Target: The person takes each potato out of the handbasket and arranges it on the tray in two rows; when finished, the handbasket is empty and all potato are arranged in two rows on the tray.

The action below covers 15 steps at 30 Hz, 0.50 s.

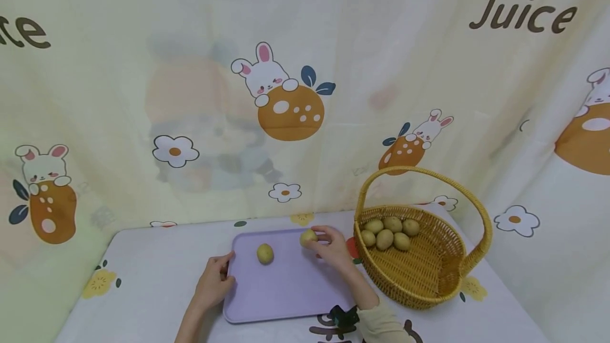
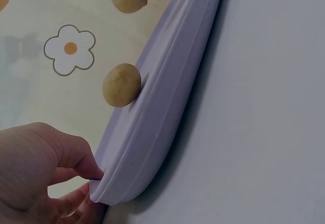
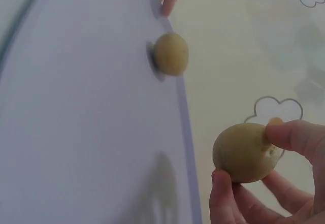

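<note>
Our right hand pinches one potato above tray, right of another potato; left hand grips tray's left edge.

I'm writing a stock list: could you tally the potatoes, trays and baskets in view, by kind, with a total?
Potatoes: 8 visible (6 in the basket, 1 on the tray, 1 in the right hand)
Trays: 1
Baskets: 1
Total: 10
</note>
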Available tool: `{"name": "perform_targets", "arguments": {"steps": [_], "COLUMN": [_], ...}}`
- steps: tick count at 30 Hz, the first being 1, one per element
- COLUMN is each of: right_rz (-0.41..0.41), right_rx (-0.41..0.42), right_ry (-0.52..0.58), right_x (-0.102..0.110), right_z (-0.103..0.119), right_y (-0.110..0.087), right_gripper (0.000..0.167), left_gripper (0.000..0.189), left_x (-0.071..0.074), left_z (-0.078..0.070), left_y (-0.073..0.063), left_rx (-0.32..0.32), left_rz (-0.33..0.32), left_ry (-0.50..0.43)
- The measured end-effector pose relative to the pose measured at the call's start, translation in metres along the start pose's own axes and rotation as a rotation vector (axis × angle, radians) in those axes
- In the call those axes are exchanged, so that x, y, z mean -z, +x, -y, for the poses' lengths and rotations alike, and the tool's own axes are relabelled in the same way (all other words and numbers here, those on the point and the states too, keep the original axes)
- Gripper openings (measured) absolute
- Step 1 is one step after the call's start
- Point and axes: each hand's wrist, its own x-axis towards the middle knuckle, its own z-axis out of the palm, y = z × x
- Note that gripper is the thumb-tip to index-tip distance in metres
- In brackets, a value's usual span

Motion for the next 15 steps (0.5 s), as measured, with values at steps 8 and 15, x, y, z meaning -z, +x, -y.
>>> {"name": "perform_targets", "arguments": {"steps": [8, 15], "right_rz": [0.048, 0.047], "right_rx": [0.005, -0.053], "right_ry": [0.015, 0.032], "right_x": [-0.014, -0.024], "right_z": [-0.010, -0.013], "right_y": [-0.002, -0.004], "right_gripper": [0.041, 0.042], "left_gripper": [0.062, 0.062], "left_x": [0.001, 0.000], "left_z": [-0.001, 0.000], "left_y": [-0.001, 0.000], "left_rx": [0.001, -0.016], "left_rz": [0.000, -0.011], "left_ry": [0.004, 0.008]}}
